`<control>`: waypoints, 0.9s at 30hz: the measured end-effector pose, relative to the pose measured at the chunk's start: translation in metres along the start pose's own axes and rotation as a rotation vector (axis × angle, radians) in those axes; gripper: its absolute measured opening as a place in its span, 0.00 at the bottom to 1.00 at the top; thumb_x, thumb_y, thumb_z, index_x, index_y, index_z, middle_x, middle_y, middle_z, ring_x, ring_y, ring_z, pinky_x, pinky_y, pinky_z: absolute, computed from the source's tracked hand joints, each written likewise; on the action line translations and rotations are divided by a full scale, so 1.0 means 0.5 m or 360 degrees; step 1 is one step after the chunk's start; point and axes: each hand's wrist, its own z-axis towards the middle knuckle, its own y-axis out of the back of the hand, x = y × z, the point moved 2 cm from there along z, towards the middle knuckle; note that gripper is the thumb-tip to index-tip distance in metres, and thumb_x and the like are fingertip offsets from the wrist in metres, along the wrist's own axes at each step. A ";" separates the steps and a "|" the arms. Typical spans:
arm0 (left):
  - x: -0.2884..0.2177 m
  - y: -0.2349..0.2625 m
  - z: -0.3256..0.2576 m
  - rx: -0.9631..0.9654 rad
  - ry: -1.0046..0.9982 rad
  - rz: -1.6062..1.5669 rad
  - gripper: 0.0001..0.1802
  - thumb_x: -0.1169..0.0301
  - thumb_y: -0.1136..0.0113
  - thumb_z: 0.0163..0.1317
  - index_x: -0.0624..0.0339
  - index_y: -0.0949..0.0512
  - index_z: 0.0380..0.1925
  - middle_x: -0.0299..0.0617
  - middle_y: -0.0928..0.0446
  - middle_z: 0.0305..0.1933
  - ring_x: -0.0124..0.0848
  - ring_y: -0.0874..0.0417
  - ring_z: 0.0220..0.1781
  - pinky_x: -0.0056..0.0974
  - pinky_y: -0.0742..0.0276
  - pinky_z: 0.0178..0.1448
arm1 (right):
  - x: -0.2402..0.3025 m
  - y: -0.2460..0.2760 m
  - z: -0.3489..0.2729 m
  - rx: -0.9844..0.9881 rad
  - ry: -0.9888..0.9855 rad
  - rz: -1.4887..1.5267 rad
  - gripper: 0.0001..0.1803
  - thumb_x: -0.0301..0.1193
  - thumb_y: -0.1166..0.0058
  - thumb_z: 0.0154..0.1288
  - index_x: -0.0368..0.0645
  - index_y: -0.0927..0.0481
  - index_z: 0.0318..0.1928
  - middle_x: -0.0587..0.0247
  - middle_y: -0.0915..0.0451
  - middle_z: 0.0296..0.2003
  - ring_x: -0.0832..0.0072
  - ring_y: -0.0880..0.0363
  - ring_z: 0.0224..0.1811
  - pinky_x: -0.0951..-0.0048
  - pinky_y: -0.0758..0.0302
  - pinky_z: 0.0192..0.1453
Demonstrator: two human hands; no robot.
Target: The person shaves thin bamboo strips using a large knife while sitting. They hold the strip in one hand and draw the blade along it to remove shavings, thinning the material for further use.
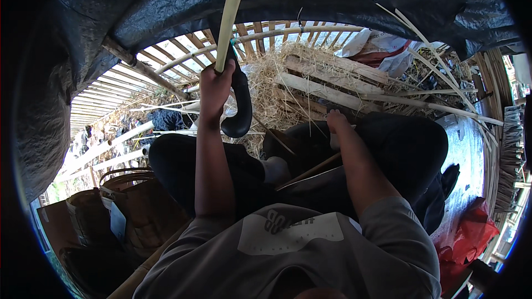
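Observation:
My left hand (215, 89) is raised in front of me, its fingers wrapped round a pale bamboo strip (233, 14) that rises steeply past the top of the view. Just right of this hand hangs a black hooked tube (239, 112); I cannot tell whether the hand touches it. Lower, over my dark trousers, my right hand (334, 122) has its fingers drawn together beside my right knee. Whatever they may hold is lost in shadow. A thin brown stick (313, 171) lies slantwise across my lap, below the right hand.
Wood shavings (260, 80) and split bamboo pieces (327, 86) pile up ahead. A slatted bamboo fence (185, 50) curves behind them under a dark tarp (149, 0). Brown cardboard boxes (91, 218) stand at lower left; a red plastic bag (468, 232) lies at right.

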 end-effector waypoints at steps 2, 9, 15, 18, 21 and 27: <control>-0.004 -0.018 0.002 0.0022 -0.0004 -0.0021 0.19 0.62 0.39 0.66 0.62 0.24 0.19 0.28 0.34 0.13 0.17 0.37 0.17 0.33 0.44 0.22 | -0.019 -0.017 0.010 0.0146 -0.0092 0.0105 0.22 0.29 0.39 0.55 0.38 0.20 0.52 0.50 0.27 0.58 0.55 0.29 0.63 0.60 0.24 0.63; 0.001 0.010 -0.003 -0.0027 0.0041 0.0009 0.19 0.62 0.39 0.66 0.62 0.24 0.19 0.28 0.35 0.13 0.18 0.37 0.17 0.33 0.44 0.22 | 0.019 0.019 -0.023 -0.0082 -0.0133 0.0133 0.26 0.33 0.37 0.57 0.38 0.23 0.56 0.48 0.25 0.58 0.57 0.25 0.62 0.60 0.24 0.62; 0.002 0.016 -0.004 -0.0019 0.0037 0.0048 0.19 0.62 0.39 0.66 0.63 0.24 0.19 0.29 0.35 0.13 0.18 0.38 0.18 0.34 0.44 0.23 | -0.003 0.078 -0.023 0.0258 -0.0118 0.0167 0.31 0.41 0.33 0.57 0.40 0.27 0.58 0.49 0.26 0.59 0.56 0.26 0.63 0.59 0.24 0.63; -0.004 0.008 -0.004 0.0058 0.0129 0.0068 0.18 0.60 0.40 0.67 0.60 0.24 0.22 0.27 0.33 0.18 0.18 0.36 0.22 0.33 0.41 0.27 | -0.022 0.034 -0.029 -0.0185 -0.0165 0.0201 0.28 0.41 0.33 0.56 0.41 0.23 0.55 0.50 0.21 0.57 0.56 0.21 0.59 0.59 0.22 0.60; 0.002 0.017 -0.005 0.0091 0.0161 0.0083 0.17 0.59 0.40 0.67 0.59 0.24 0.24 0.26 0.32 0.20 0.18 0.35 0.24 0.32 0.40 0.29 | -0.003 0.045 -0.027 -0.0042 -0.0209 0.0253 0.28 0.40 0.33 0.55 0.41 0.22 0.55 0.52 0.22 0.57 0.56 0.22 0.60 0.58 0.22 0.61; 0.005 0.006 0.000 0.0021 0.0084 0.0021 0.19 0.62 0.39 0.66 0.61 0.25 0.19 0.27 0.34 0.15 0.17 0.37 0.20 0.33 0.43 0.25 | 0.000 0.048 -0.002 0.0018 -0.0144 0.0120 0.24 0.35 0.35 0.56 0.43 0.20 0.53 0.54 0.22 0.57 0.56 0.22 0.60 0.59 0.22 0.59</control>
